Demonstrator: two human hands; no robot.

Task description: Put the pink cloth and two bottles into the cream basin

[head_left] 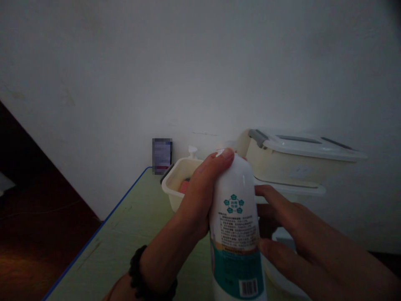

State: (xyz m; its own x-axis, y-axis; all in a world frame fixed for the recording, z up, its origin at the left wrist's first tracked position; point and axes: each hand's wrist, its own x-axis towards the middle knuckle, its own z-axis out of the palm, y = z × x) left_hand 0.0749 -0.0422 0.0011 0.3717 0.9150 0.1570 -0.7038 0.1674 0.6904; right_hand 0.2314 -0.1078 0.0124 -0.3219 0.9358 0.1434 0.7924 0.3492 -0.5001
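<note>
A white plastic bottle (237, 225) with a green lower label, printed text and a barcode stands upright close in front of me. My left hand (203, 188) wraps around its upper left side, with the thumb across the shoulder near the top. My right hand (291, 234) is at the bottle's right side, thumb at the front edge and other fingers reaching partly behind it. The bottle's base is out of view, and its top is partly covered by my left thumb. Dark beads circle my left wrist.
Behind my left hand sits a cream basket (172, 194) with something reddish inside. A white pump top (192, 151) shows behind it. A blurred-out screen (162, 156) leans at the wall. Lidded cream boxes (282, 167) stand right. The green table (125, 234) has a blue edge.
</note>
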